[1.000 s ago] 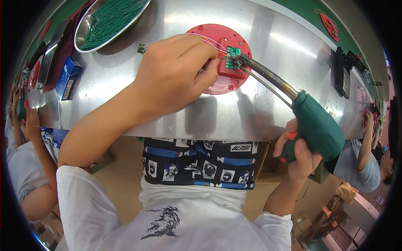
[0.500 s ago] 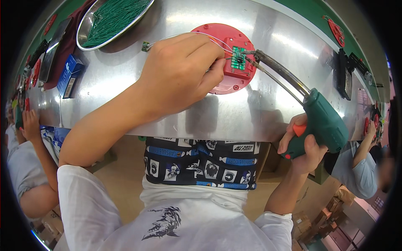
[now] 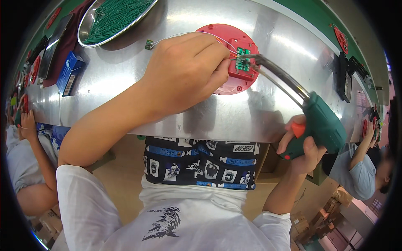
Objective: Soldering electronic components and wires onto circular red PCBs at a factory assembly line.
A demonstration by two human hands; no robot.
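Left hand [image 3: 190, 69]: fingertips pinched narrow on a thin dark wire [image 3: 232, 59], only a short end showing, at the near-left side of the green circuit board [image 3: 243, 63]. Board sits in the red round housing [image 3: 226, 87], just right of the left fingertips and ahead-left of the right hand, flat on the tabletop [image 3: 163, 129]. Right hand [image 3: 303, 148]: wrapped round the grip of the green soldering gun [image 3: 324, 125], fingers by the orange trigger [image 3: 298, 129]; can't tell if pressed.

Vs 0.5 s ago: gun tip was at the board's right part, now further in across it. Left pinch looks unchanged. Housing sits slightly further right in view, but so does the rest of the bench, so probably head motion.

Hard to see: tip contact point, blurred and dark. Left hand covers the housing's left part and some of the white wires [image 3: 180, 36], which run to a small board [image 3: 149, 44] left of that hand. Metal bowl [image 3: 82, 28] of green wires [image 3: 119, 19], beyond-left of it, is cut off by the top edge.
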